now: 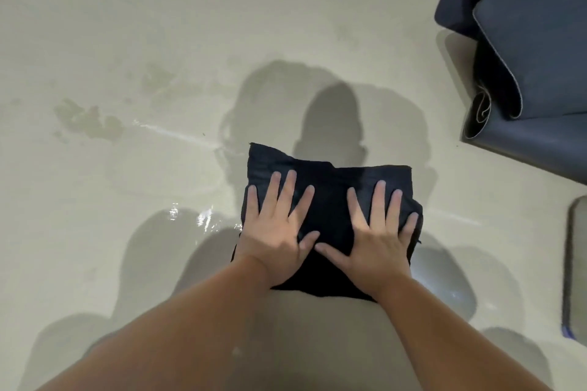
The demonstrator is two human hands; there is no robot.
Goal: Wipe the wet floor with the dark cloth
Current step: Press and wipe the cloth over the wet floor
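Two hands are pressed flat on the cloth (pixel 330 200), a dark folded square laid on the pale floor (pixel 127 25) just below the middle of the view. The left hand (pixel 274 232) is spread open over the cloth's left half, its fingers fanned and pointing away from the person; the right hand (pixel 378 232) is spread open over the right half in the same way. Nothing is gripped by either hand: palms and fingers are simply laid on the fabric, and the two thumbs nearly meet at the cloth's centre. Both bare forearms are extended from the bottom edge of the view.

Wet patches are seen around the cloth. A glinting puddle (pixel 200 216) lies just beside its left edge, and a thin bright streak (pixel 178 135) runs across the floor toward its far left corner. Duller damp stains (pixel 89 120) are scattered farther left. Several overlapping shadows are cast on the floor beyond and beside the arms.

At the upper right, well apart from the cloth, a dark blue mat (pixel 524 57) is partly curled up on itself. A second mat edge (pixel 575 263) is visible at the right border.
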